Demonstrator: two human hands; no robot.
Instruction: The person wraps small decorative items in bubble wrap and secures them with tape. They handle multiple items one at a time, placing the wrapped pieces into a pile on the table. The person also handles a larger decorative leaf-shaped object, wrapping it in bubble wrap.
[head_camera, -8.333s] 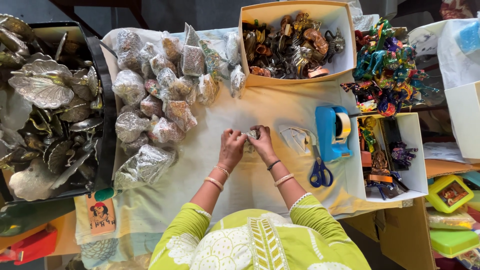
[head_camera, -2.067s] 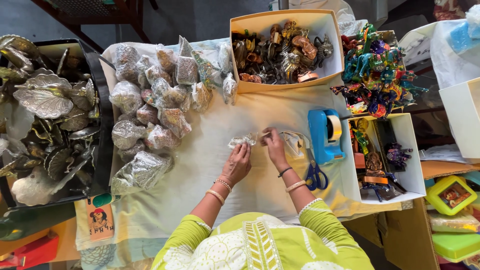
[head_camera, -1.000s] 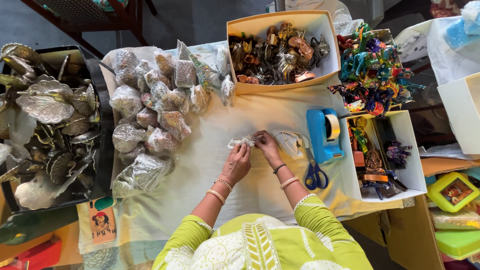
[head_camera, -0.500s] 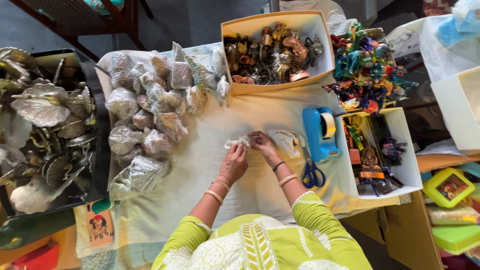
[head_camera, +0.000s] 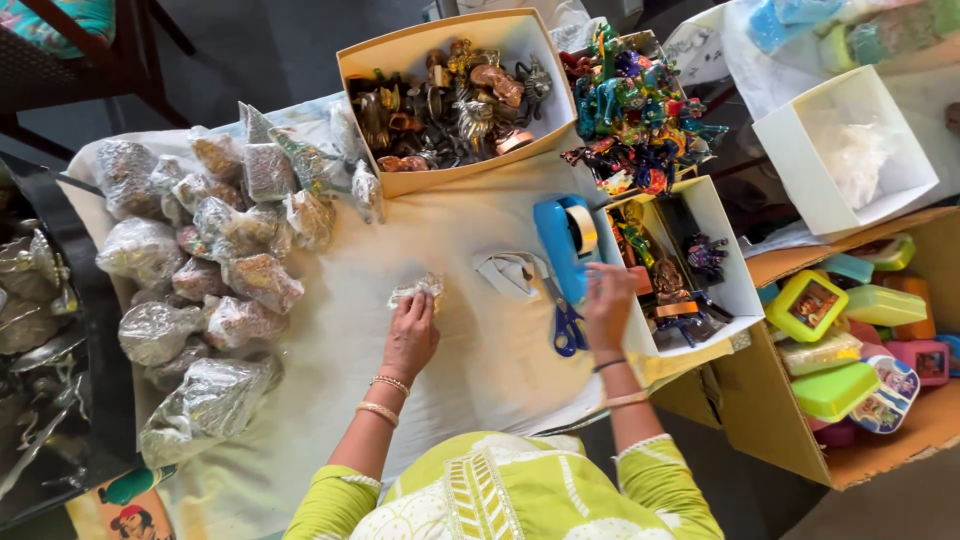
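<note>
**One hand on a wrapped packet, the other at the tape dispenser**

The left hand (head_camera: 410, 335) lies on the cream cloth (head_camera: 340, 400) that covers the table. Its fingers are stretched forward and close together, and the fingertips press on a small packet wrapped in clear plastic (head_camera: 416, 290), which lies on the cloth just beyond them. The hand does not close around the packet; it only holds it down from above.

The right hand (head_camera: 608, 305) is well apart from the left one, further to the right. It reaches to the lower end of the blue tape dispenser (head_camera: 562, 240), and the fingers are bent at the edge of the dispenser. Whether they pinch the tape or only touch the dispenser, I cannot tell.

Just left of the right hand lie scissors with blue handles (head_camera: 566, 325), and beyond them a small folded piece of plastic (head_camera: 510, 272). Just right of this hand stands a white box with small figures (head_camera: 725, 265). Far left of the left hand is a heap of many wrapped packets (head_camera: 210, 260). Beyond both hands, at the far edge of the table, stands a cardboard box full of metal figurines (head_camera: 450, 100), with a pile of colourful figures (head_camera: 635, 105) to its right.
</note>
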